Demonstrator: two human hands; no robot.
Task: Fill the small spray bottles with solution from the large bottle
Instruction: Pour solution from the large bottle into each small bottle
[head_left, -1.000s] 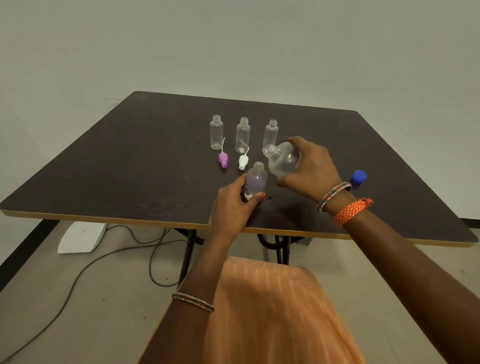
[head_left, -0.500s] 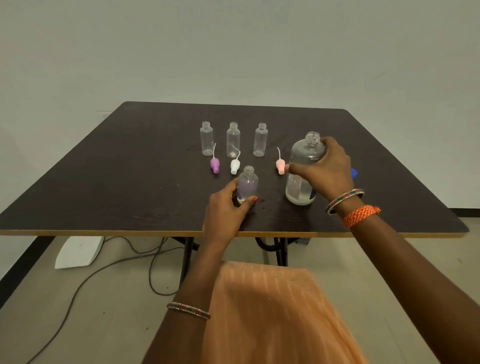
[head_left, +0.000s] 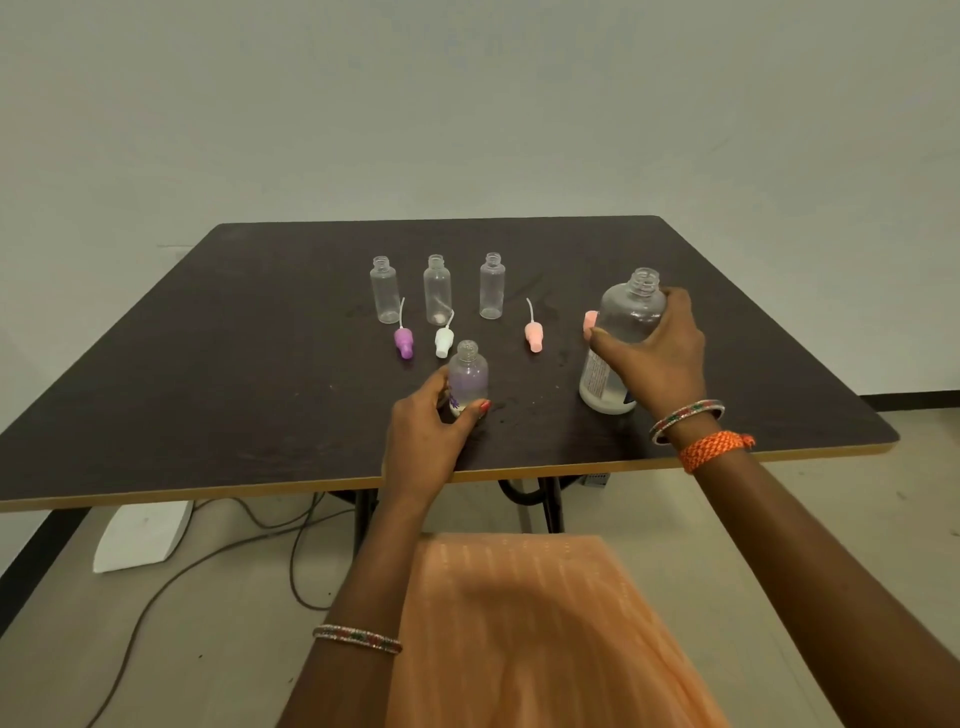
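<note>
A dark table (head_left: 218, 364) carries everything. The large bottle (head_left: 621, 332) stands upright and uncapped near its right edge, the right hand (head_left: 657, 358) curled around it. The left hand (head_left: 423, 441) grips the small spray bottle (head_left: 467, 374), upright near the front edge. Behind stand three empty small bottles (head_left: 437, 288) in a row, with purple (head_left: 403, 343), white (head_left: 443, 341) and pink spray tops (head_left: 533, 335) lying before them.

Beaded bangles (head_left: 685, 419), perhaps woven orange wristband (head_left: 714, 449)
</note>
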